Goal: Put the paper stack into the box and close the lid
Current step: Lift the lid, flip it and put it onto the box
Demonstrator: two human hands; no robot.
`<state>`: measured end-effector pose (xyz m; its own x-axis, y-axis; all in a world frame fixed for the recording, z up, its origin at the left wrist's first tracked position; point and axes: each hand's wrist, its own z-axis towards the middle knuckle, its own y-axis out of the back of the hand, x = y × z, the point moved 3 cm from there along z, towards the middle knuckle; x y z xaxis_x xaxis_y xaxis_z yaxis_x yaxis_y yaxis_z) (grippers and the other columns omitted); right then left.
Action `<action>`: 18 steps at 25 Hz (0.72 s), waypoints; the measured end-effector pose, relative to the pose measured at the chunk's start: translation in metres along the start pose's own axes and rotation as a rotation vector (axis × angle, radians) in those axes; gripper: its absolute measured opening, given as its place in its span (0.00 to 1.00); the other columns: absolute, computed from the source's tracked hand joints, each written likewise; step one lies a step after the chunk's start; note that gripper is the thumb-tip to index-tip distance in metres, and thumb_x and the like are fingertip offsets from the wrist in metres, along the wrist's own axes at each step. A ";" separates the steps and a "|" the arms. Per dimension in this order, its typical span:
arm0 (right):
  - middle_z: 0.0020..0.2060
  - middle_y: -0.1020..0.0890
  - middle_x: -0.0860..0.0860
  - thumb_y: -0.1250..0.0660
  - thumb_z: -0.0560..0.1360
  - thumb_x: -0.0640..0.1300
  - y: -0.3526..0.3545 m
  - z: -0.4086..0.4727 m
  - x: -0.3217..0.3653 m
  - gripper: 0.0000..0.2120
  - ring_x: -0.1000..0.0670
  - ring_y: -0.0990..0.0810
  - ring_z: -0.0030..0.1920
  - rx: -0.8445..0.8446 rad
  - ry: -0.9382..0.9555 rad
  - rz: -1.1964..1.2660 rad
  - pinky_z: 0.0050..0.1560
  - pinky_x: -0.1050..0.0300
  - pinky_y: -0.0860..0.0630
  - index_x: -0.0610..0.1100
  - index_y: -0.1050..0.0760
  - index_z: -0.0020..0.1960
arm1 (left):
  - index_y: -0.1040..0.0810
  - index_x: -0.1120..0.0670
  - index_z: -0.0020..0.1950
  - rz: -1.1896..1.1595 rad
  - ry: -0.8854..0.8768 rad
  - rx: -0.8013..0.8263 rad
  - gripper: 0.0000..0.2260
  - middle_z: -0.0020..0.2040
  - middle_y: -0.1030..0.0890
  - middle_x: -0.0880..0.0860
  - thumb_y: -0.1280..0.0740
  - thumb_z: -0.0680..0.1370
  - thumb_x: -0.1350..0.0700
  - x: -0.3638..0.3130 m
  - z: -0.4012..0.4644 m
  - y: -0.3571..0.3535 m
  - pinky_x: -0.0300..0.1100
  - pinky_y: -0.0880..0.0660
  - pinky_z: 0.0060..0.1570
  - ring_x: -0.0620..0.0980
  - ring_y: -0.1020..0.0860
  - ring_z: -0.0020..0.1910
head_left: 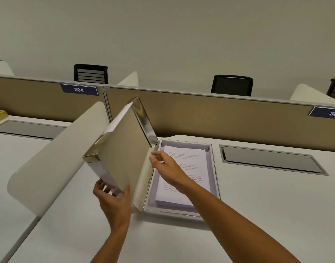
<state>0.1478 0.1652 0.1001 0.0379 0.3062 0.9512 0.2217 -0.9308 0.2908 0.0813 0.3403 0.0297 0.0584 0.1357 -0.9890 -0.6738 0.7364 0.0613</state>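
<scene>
A smooth, matte white bench (257, 215) spreads under both hands and carries everything. Beyond the hands, a tan fabric partition (210, 118) with a grey metal top rail runs across the far edge, bearing two blue number plates, 304 (79, 89) and 303 (331, 112). To the left of the left hand stands a curved, cream-coloured side divider (54, 158) with rounded corners. Right of the right hand, a flat grey rectangular hatch (271, 161) is set flush in the bench. Black mesh-backed chairs (232, 85) show above the partition.

Under the right hand lies a shallow rectangular box (214, 168), its inside pale lilac, its rim thin and shiny. The paper stack (197, 164) rests flat inside it: white sheets, squared up, with blurred printed lines on top.

The lid (123, 149) is hinged along the box's left side and stands raised, tilted to the left. Its face is flat, matte beige card; its edges are mirror-bright metallic strips.

The left hand (113, 198) grips the lid's near corner, thumb on the beige face and fingers curled behind. The right hand (167, 170) reaches across the papers, fingers loosely bent and partly spread, fingertips at the lid's hinged edge; whether they press on it cannot be told.
</scene>
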 end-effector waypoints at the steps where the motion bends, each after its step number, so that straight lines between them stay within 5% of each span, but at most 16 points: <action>1: 0.67 0.25 0.51 0.41 0.78 0.62 -0.001 -0.002 0.004 0.24 0.48 0.24 0.65 -0.001 0.010 0.011 0.61 0.53 0.25 0.52 0.32 0.70 | 0.39 0.49 0.68 0.018 -0.026 0.013 0.35 0.69 0.30 0.58 0.23 0.69 0.63 -0.002 -0.004 -0.003 0.57 0.20 0.54 0.57 0.25 0.61; 7: 0.63 0.22 0.49 0.41 0.79 0.59 0.004 -0.007 0.035 0.24 0.50 0.20 0.60 -0.012 0.021 0.131 0.63 0.48 0.23 0.47 0.31 0.70 | 0.39 0.50 0.68 0.055 -0.116 0.115 0.34 0.70 0.29 0.61 0.23 0.70 0.61 -0.010 -0.023 -0.013 0.61 0.22 0.57 0.63 0.24 0.62; 13: 0.58 0.20 0.46 0.38 0.79 0.57 0.014 -0.009 0.067 0.22 0.47 0.16 0.52 -0.026 -0.078 0.473 0.49 0.49 0.16 0.43 0.27 0.67 | 0.37 0.52 0.68 0.061 -0.135 0.126 0.31 0.68 0.27 0.60 0.24 0.71 0.60 -0.008 -0.037 -0.025 0.58 0.25 0.60 0.62 0.25 0.63; 18: 0.47 0.18 0.48 0.34 0.78 0.54 0.021 -0.013 0.067 0.17 0.50 0.19 0.43 -0.108 -0.144 0.470 0.36 0.56 0.19 0.42 0.22 0.58 | 0.34 0.48 0.66 0.124 -0.253 0.225 0.28 0.64 0.25 0.56 0.25 0.71 0.56 -0.010 -0.055 -0.036 0.51 0.26 0.60 0.52 0.26 0.58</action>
<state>0.1425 0.1636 0.1718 0.2454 -0.1339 0.9601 0.0464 -0.9877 -0.1496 0.0639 0.2760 0.0297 0.1852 0.3724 -0.9094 -0.5098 0.8276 0.2350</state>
